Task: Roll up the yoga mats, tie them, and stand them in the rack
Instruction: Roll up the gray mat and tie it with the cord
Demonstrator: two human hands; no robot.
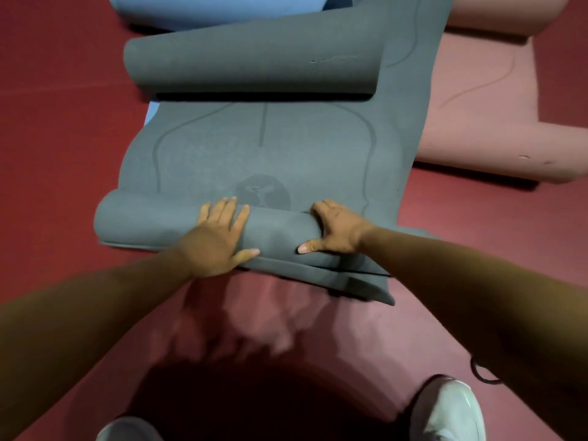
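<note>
Plainly the rolling is only just begun. The grey mat point(261, 154) lies lengthwise on the red floor point(57, 128), running away from the person, with its near end turned into a low roll point(136, 222) under both hands. The left hand point(219, 240) lies flat on the crest with its grip spread, fingers straight and fanned. This looks meant to press the foam down and push it forward. The right hand point(337, 229) hooks its fingers over the far side of the roll with the thumb stretched along the near side. Its grip pinches the roll, probably to keep the turns tight.

The mat is soft, matt foam with a fine grain, faint embossed lines and a round emblem. Its far end point(254, 65) curls up by itself, which suggests springy foam. At the right the layers fan out unevenly, so the roll looks skewed. A pink mat point(471, 122) lies just beside it and a blue mat point(206, 7) beyond. No rack is in view.
</note>
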